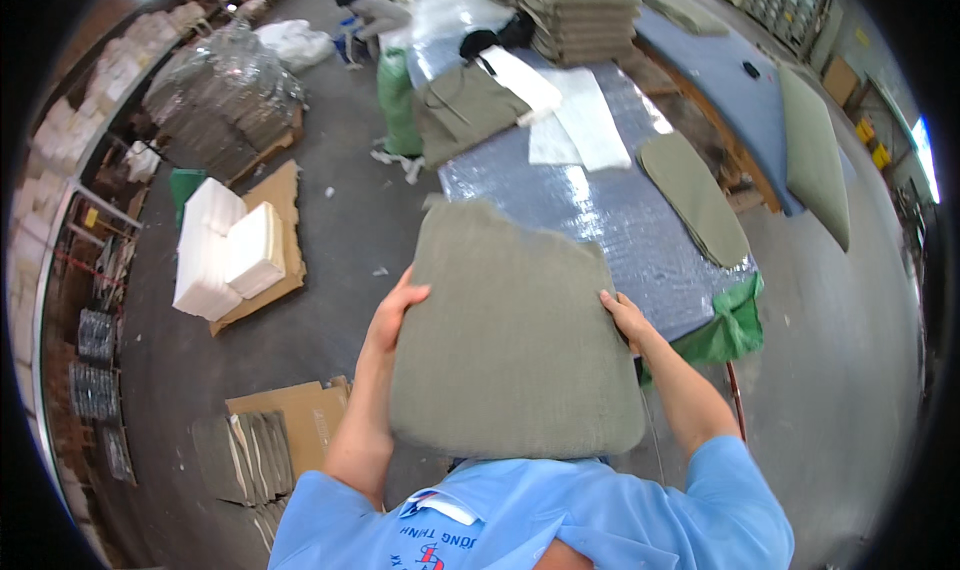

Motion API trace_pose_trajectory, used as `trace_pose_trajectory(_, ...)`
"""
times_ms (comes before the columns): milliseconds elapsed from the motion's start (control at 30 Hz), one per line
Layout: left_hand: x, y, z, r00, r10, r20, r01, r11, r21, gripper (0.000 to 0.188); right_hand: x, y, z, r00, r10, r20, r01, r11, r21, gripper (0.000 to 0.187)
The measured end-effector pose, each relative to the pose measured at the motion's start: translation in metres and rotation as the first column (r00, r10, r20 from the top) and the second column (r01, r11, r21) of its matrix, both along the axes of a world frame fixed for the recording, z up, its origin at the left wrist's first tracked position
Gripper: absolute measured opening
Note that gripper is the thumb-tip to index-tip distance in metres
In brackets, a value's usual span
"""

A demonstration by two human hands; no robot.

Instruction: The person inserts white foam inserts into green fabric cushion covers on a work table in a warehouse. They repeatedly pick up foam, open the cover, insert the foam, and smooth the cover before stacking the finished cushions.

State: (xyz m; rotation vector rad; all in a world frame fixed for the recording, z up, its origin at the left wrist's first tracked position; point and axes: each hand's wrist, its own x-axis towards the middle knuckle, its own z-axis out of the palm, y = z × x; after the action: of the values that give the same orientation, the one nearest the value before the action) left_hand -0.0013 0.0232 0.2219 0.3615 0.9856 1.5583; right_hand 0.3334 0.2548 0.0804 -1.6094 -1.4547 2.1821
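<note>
Between my two hands I hold up a grey-green seat cushion [515, 340] in front of my body, its broad face toward me. My left hand [393, 310] grips its left side, thumb on the near face. On the right edge, my right hand [625, 320] is closed the same way, with the thumb in front. The far edge of the cushion looks uneven, its fabric dipping in the middle. Fingers behind it are hidden. Beyond lies a plastic-covered table [500, 178], on which a flat grey-green cover [693, 200] lies at the right.
White foam sheets [580, 120] and another grey-green cover [465, 110] lie on the table. A stack of cushions [575, 15] stands at its back. White foam blocks [215, 250] sit on cardboard at left. A blue table [740, 100] bears a cushion [812, 150]. Another person [375, 15] stands far off.
</note>
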Motion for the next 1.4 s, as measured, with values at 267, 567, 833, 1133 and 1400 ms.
trace_pose_trajectory(267, 0.126, 0.111, 0.067, 0.695, 0.014, -0.719, -0.016, 1.0, 0.005, 0.103, -0.067, -0.052, 0.063, 0.892, -0.207, -0.402, 0.268, 0.958, 0.1, 0.077)
trace_pose_trajectory(567, 0.14, 0.161, 0.045, 0.634, -0.054, -0.771, 0.025, 0.998, -0.049, 0.106, -0.066, -0.043, 0.067, 0.762, -0.246, -0.6, 0.456, 0.861, 0.226, 0.063)
trace_pose_trajectory(833, 0.102, 0.165, 0.019, 0.612, 0.056, -0.789, 0.08, 0.988, 0.133, 0.089, -0.118, 0.033, 0.101, 0.815, -0.174, -0.552, 0.497, 0.699, 0.514, 0.066)
trace_pose_trajectory(1133, 0.043, 0.23, -0.007, 0.789, -0.112, -0.605, 0.202, 0.976, 0.083, 0.035, -0.162, 0.169, 0.143, 0.853, -0.056, -0.518, 0.296, 0.87, 0.395, 0.083)
trace_pose_trajectory(1400, -0.028, 0.331, -0.017, 0.836, -0.313, -0.451, 0.271, 0.95, -0.157, 0.068, -0.169, 0.195, 0.128, 0.751, -0.077, -0.656, 0.357, 0.883, 0.304, 0.054)
